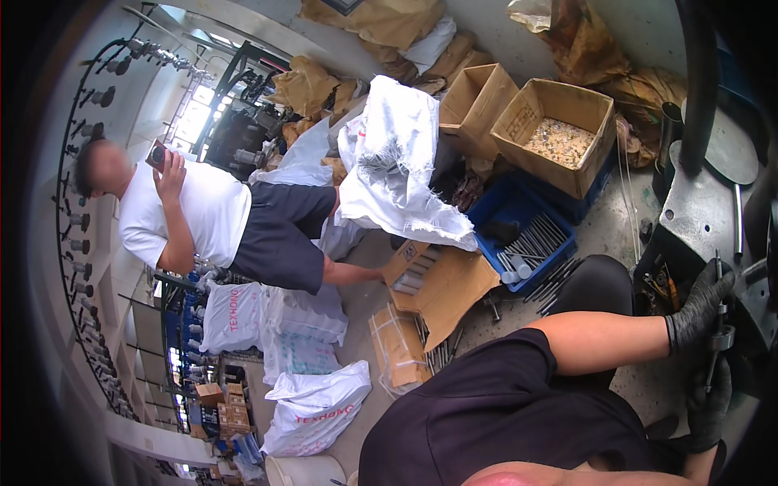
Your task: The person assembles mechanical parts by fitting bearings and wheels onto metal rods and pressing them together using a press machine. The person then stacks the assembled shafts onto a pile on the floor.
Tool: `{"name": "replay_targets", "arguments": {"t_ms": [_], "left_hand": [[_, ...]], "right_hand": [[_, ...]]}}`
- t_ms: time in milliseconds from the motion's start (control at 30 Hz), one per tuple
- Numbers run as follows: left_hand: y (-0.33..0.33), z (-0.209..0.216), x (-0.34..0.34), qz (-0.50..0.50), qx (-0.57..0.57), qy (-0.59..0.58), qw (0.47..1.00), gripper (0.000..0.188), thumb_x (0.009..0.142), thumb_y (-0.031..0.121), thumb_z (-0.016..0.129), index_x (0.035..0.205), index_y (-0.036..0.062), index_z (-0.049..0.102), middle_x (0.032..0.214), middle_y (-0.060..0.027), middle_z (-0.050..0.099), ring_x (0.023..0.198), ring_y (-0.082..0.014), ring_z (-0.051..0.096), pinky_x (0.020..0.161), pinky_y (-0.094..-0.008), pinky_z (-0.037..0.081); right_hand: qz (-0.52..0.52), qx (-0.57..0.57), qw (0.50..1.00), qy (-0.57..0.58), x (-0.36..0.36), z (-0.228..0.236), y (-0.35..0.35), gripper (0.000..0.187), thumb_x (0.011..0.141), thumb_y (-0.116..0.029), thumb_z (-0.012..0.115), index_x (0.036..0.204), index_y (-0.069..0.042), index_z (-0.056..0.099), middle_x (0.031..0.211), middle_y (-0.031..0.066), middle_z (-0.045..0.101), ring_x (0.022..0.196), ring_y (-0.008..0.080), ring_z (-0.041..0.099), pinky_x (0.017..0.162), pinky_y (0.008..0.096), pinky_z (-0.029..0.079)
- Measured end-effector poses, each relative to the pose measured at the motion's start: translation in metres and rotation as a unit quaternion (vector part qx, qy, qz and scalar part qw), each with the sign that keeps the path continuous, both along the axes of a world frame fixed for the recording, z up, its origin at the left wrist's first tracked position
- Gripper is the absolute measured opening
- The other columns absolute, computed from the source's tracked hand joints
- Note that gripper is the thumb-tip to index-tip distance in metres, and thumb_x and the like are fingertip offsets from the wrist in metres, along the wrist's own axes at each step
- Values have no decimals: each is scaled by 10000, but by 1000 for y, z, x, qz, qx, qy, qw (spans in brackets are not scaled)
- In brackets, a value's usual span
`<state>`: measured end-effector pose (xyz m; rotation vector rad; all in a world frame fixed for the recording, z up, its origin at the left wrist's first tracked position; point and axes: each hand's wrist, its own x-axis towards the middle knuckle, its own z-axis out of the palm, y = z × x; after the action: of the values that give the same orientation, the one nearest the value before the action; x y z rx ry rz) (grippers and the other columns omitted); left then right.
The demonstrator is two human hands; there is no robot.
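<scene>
metal rods [541, 236] and apparently machinery [231, 130] suggest a workshop.

We class the rod [720, 338] as bright, smooth metal and the 2 gloves [689, 320] as matt, creased, rubbery-looking material. We record semi-gloss plastic at the tray [509, 199], dull, smooth metal at the bars [541, 235], matt cardboard at the carton [531, 164], frayed, woven-looking plastic at the sack [397, 113], and scuffed metal at the plate [697, 219].
</scene>
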<state>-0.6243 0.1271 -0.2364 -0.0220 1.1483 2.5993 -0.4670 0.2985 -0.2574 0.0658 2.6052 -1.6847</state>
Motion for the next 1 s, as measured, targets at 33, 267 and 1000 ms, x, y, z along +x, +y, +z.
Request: {"name": "replay_targets", "arguments": {"t_ms": [33,267,1000], "left_hand": [[0,0,0,1,0,0,1000,265,1048,363,613,1172,144,529,848,-1,548,699,-101,540,601,-277,485],[-5,8,3,-16,14,42,999,336,1014,404,656,1176,142,522,857,-10,533,715,-99,534,603,-289,475],[0,-5,-2,2,-5,39,999,261,1011,309,658,1136,112,541,831,-7,543,720,-103,543,640,-294,485]], "right_hand": [[1,0,1000,0,-1,11,-8,412,994,-97,620,1388,13,572,1211,143,664,1139,263,640,995,380,493],[28,45,998,27,1,-14,6,436,978,-71,568,1405,13,550,1140,120,643,1003,256,633,875,357,521],[-66,-346,917,-187,1,-41,35,466,921,20,600,1385,9,560,1239,132,642,1150,283,617,1013,384,482]]}}
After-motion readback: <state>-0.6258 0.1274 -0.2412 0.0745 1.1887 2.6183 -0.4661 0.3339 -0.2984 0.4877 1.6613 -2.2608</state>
